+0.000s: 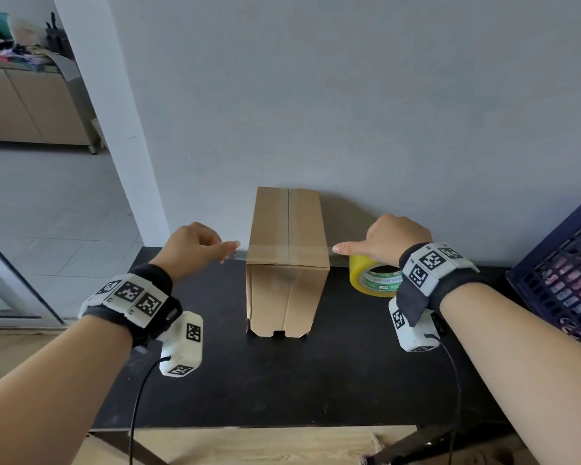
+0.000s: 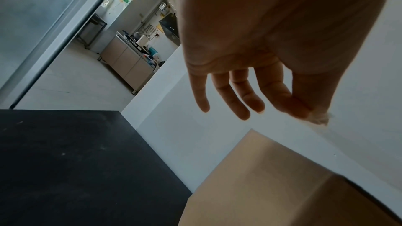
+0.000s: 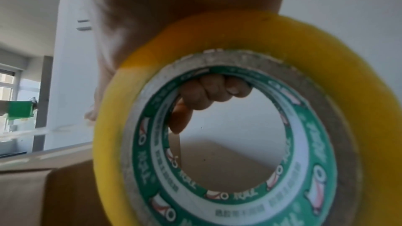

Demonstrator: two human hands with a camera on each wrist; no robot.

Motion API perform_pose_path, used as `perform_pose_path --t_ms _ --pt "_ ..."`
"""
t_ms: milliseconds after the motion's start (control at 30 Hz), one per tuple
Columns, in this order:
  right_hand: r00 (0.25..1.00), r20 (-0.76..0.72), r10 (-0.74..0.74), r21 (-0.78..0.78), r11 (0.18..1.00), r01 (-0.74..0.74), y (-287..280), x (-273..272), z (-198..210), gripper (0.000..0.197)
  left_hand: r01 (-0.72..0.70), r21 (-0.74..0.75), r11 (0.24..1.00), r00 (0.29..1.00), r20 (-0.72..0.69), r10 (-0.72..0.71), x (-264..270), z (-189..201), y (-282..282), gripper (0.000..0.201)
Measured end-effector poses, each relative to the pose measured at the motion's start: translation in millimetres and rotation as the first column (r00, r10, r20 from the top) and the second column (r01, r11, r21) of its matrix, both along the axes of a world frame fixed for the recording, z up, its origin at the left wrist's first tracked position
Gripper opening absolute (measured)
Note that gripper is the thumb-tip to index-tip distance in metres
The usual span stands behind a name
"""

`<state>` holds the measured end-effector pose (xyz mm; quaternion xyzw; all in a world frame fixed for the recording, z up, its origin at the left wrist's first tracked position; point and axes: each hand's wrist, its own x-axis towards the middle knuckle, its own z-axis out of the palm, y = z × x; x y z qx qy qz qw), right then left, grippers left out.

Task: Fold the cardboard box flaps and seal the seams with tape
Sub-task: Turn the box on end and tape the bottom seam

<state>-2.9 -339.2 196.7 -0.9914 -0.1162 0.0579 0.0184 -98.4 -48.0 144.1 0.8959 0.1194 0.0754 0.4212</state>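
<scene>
A tall cardboard box [image 1: 287,263] stands on the black table [image 1: 282,380], its top flaps closed with a taped centre seam. A strip of clear tape [image 1: 287,254] stretches across the top near the front edge. My left hand [image 1: 227,251] pinches the tape's free end left of the box; the left wrist view shows thumb and forefinger of that hand [image 2: 311,112] pinching the end above the box [image 2: 272,186]. My right hand [image 1: 366,248] holds the yellow tape roll [image 1: 373,276] right of the box. In the right wrist view its fingers [image 3: 215,92] curl through the roll's core [image 3: 228,126].
A dark blue plastic crate [image 1: 564,273] stands at the table's right end. A grey wall [image 1: 349,112] rises directly behind the box. A tiled floor [image 1: 47,213] and a doorway lie to the left, a wooden surface [image 1: 249,444] below the table's front edge.
</scene>
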Motion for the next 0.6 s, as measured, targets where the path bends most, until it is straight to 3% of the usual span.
perform_pose_path --t_ms 600 --pt "0.991 -0.133 -0.036 -0.089 0.996 0.024 8.1 8.5 -1.1 0.078 -0.011 -0.054 0.999 1.0 -0.029 0.009 1.0 -6.9 1.9 0.031"
